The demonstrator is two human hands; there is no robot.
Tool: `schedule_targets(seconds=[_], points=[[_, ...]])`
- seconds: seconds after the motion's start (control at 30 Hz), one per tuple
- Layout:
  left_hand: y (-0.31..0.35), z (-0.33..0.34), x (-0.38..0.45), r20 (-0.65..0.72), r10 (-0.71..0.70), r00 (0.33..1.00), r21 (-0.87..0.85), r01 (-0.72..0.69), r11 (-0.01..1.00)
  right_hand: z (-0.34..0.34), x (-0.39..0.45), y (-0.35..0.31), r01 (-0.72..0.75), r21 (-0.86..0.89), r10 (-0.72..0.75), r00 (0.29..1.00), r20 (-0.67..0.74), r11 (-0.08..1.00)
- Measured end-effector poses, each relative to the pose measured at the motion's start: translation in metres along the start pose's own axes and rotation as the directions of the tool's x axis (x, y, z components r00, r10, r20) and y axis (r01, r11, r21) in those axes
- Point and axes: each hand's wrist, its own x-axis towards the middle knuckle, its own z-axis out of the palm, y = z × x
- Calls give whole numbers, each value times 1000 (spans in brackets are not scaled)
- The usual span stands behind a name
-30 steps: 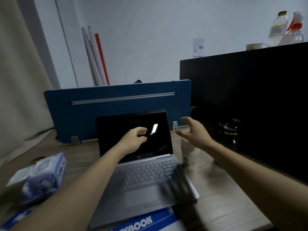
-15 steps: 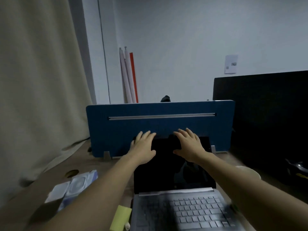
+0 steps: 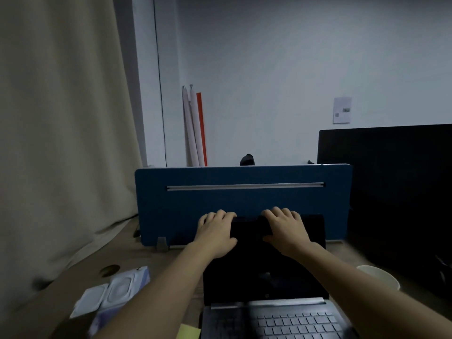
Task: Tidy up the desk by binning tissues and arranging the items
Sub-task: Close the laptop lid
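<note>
From my seat, far left on the worktop [image 3: 80, 267] lies a wet-wipes pack [image 3: 115, 292], its flap open, with a yellow sticky pad [image 3: 187, 332] near the bottom edge. My left hand [image 3: 216, 232] has its fingers hooked over the top edge of the laptop [image 3: 266, 277] lid, thumb on the dark screen, so that grip is clamped on the lid; my right hand [image 3: 286, 228] holds the same edge just beside it in the same way. The laptop stands open in the middle, lid upright, close in front of the blue divider panel [image 3: 244, 199]. I judge the lid is about to be folded down. The risk I see: the fingers sit between lid and panel, so any push backward could pinch them or knock the panel; closing fast could slam the screen on the keys. The white cup [image 3: 380, 277] stands near the laptop's right side, and a sliding base could tip it.
</note>
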Motion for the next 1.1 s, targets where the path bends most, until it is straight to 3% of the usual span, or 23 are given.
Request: schedule_targets(seconds=[0.37, 0.77, 0.9, 1.1], points=[[29, -24, -79, -64, -18, 998, -17, 16, 1000, -52, -64, -13, 40, 45, -38, 998, -46, 998], [65, 11, -191, -116, -38, 993, -47, 32, 998, -57, -181, -31, 143, 50, -142, 990, -18, 989], [68, 32, -220, -95, -29, 995, -58, 23, 998, -39, -213, -35, 163, 54, -166, 985, 50, 985], [66, 70, -251, 44, -29, 999, -89, 32, 996, -14, -259, -42, 124, 217, -159, 975, 152, 968]])
